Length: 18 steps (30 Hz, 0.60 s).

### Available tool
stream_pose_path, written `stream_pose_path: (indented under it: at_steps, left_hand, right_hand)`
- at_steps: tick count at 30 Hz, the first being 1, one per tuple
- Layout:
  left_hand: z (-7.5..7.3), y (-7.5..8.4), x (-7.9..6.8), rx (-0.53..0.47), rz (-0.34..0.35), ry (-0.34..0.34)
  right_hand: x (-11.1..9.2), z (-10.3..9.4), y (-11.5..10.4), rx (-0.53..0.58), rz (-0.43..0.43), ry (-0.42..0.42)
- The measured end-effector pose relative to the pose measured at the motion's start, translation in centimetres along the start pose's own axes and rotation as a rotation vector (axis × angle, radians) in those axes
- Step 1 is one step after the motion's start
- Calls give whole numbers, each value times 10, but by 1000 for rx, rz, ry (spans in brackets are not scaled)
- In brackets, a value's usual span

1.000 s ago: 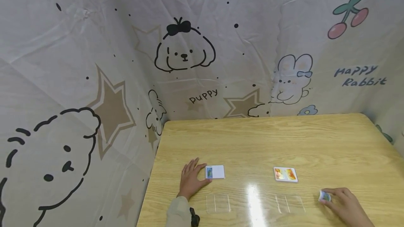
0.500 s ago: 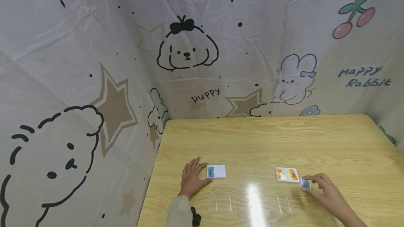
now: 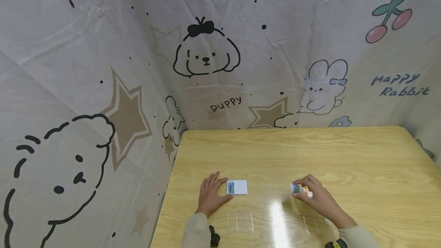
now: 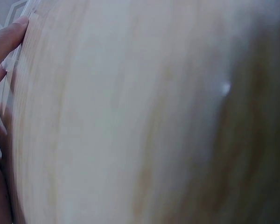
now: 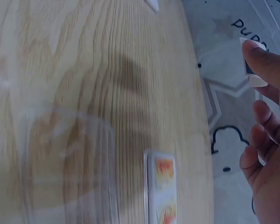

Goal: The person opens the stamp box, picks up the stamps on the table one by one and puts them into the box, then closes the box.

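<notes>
My left hand [image 3: 211, 196] lies on the table with fingers spread, thumb and index finger touching the left end of a small white case [image 3: 241, 187]. That case has a blue-green picture at its left and plain white at its right. Between thumb and forefinger my right hand [image 3: 317, 194] pinches a small stamp-like picture [image 3: 295, 189], slightly curved; in the right wrist view this stamp-like picture [image 5: 249, 69] shows a jagged white edge, and the other fingers hang loosely curled. Below and behind the right hand is a second case [image 5: 163, 186] with two orange pictures, partly hidden in the head view.
Two clear plastic lids lie nearer me: the left lid [image 3: 240, 222] before the white case, the right lid [image 3: 311, 224] partly behind my right forearm. A patterned curtain [image 3: 206, 98] borders the wooden table [image 3: 275, 152] at the back and left.
My right hand has moved left with the stamp-like picture, from the right of the orange-picture case to above it. The left hand stays at the white case. The head view has shifted slightly.
</notes>
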<state>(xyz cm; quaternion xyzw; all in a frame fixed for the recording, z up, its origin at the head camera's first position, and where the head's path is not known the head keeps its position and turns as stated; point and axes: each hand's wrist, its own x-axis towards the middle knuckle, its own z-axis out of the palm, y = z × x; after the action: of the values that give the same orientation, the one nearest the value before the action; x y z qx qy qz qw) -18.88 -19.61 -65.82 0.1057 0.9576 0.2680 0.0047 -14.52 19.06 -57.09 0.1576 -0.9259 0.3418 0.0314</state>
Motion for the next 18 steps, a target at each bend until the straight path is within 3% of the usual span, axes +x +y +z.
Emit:
stream_pose_path:
  at_steps: [13,18]
  left_hand:
    - [0,0,2,4,-17,-21]
    - [1,-1,3,-1,-12,-16]
  right_hand:
    - [41,52,-31,63,-57,-65]
    - [57,68,-42,38,-70,-80]
